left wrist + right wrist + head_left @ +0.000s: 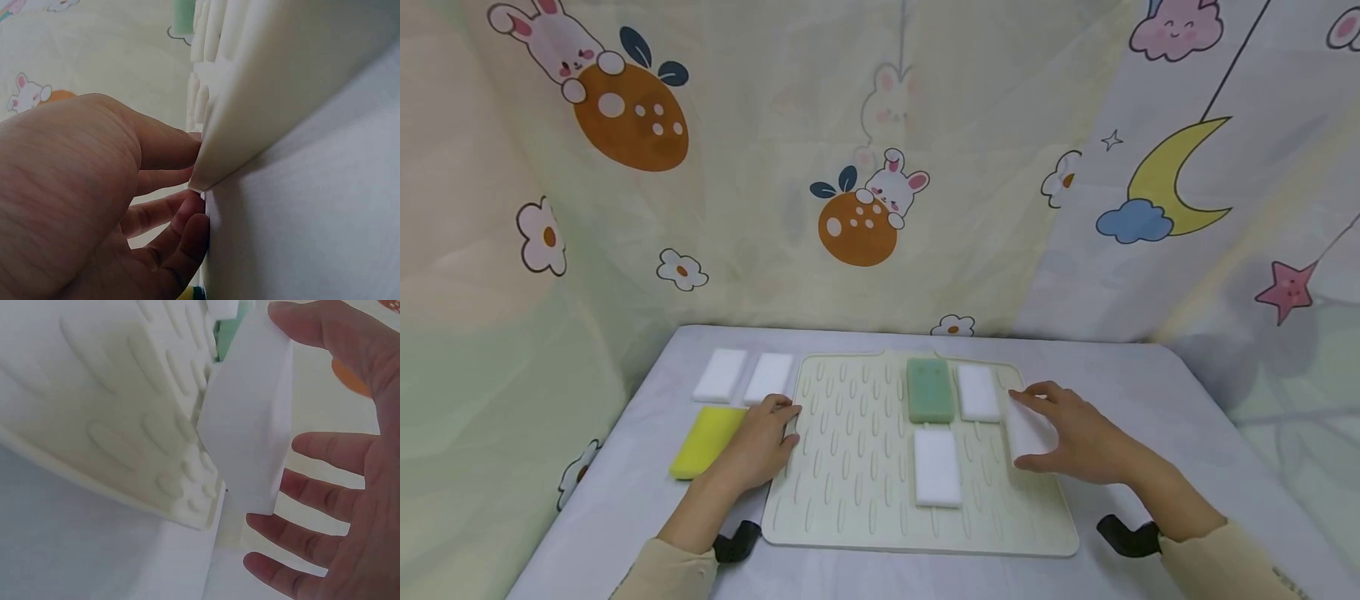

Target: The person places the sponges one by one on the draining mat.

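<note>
My right hand (1078, 433) pinches a white sponge block (1028, 429) by its ends, thumb at one end and fingertips at the other, over the right side of a cream ridged mat (850, 500). In the right wrist view that block stands tilted at the ridges. My left hand (756, 446) rests at the mat's left edge; thumb and fingertips touch the rim in the left wrist view. On the mat lie a green sponge (930, 390), a white sponge (977, 393) to its right and another white sponge (937, 468) below it.
Left of the mat lie two more white sponges, a far-left one (720, 375) and one nearer the mat (769, 378). A yellow sponge (706, 442) lies beside my left hand. White cloth (850, 575) covers the table, with a printed curtain (760, 167) behind it.
</note>
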A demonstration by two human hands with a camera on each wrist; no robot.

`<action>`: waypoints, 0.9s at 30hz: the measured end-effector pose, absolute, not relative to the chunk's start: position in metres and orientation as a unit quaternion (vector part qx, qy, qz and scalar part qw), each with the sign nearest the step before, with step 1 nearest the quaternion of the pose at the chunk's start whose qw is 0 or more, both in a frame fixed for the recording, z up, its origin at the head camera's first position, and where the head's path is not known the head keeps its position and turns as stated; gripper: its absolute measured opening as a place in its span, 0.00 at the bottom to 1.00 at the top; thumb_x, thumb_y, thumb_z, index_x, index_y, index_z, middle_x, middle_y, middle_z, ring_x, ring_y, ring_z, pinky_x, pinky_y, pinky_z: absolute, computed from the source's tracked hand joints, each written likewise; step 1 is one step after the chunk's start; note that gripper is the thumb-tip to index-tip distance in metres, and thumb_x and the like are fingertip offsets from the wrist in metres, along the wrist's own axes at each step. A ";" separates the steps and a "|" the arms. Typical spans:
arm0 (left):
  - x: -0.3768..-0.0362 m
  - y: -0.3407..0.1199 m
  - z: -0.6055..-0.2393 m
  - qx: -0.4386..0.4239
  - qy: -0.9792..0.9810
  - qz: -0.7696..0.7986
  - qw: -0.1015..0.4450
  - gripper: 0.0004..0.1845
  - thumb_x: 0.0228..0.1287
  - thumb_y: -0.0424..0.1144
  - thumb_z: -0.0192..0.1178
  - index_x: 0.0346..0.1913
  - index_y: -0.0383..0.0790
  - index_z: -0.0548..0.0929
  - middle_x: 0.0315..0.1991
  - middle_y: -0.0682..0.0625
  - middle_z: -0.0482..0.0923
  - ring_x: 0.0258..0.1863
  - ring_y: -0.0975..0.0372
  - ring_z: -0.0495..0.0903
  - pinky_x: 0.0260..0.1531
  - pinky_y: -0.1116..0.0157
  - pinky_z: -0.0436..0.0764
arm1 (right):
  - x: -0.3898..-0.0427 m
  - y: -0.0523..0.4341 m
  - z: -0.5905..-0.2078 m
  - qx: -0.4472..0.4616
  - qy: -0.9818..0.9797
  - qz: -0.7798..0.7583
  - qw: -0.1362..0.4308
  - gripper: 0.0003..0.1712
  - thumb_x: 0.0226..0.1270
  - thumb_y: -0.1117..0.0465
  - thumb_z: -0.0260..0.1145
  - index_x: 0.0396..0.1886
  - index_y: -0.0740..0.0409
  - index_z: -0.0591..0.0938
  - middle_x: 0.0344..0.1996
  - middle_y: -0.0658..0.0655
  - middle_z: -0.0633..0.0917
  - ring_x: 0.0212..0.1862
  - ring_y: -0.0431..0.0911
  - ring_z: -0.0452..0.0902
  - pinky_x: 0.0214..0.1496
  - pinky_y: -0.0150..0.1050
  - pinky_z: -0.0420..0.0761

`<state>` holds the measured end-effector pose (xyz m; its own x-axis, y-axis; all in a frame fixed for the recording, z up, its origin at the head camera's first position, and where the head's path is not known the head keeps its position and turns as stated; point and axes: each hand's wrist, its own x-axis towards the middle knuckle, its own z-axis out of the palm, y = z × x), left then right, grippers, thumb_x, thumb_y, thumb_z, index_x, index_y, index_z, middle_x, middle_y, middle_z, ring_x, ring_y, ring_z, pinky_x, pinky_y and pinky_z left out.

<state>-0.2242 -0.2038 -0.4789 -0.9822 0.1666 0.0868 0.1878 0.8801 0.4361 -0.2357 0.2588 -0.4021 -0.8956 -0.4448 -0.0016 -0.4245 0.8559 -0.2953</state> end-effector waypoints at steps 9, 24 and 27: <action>-0.223 -0.203 -0.477 -0.096 -0.970 -0.223 0.030 0.25 0.70 0.35 0.64 0.68 0.30 0.78 0.67 0.37 0.72 0.65 0.43 0.73 0.64 0.47 0.76 | -0.226 0.246 -0.409 -0.241 0.959 -0.145 0.038 0.56 0.51 0.36 0.81 0.76 0.52 0.72 0.68 0.60 0.74 0.67 0.62 0.73 0.62 0.66 0.76; -0.223 -0.203 -0.476 -0.093 -0.971 -0.218 0.027 0.26 0.71 0.35 0.64 0.68 0.31 0.78 0.68 0.37 0.72 0.66 0.43 0.73 0.66 0.47 0.75 | -0.217 0.227 -0.423 -0.251 0.956 -0.142 0.053 0.55 0.49 0.32 0.80 0.75 0.48 0.74 0.67 0.55 0.75 0.64 0.58 0.75 0.63 0.63 0.74; -0.224 -0.203 -0.476 -0.094 -0.971 -0.218 0.027 0.26 0.70 0.35 0.65 0.68 0.30 0.78 0.68 0.37 0.72 0.66 0.43 0.73 0.66 0.47 0.75 | -0.216 0.223 -0.425 -0.251 0.956 -0.137 0.058 0.55 0.49 0.31 0.80 0.75 0.47 0.75 0.66 0.53 0.75 0.63 0.56 0.75 0.63 0.62 0.74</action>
<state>-0.2235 -0.2029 -0.4755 -0.9808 0.1709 0.0935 0.1945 0.8872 0.4184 -0.2163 0.2232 -0.4252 -0.8671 -0.4964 -0.0419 -0.4646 0.8361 -0.2919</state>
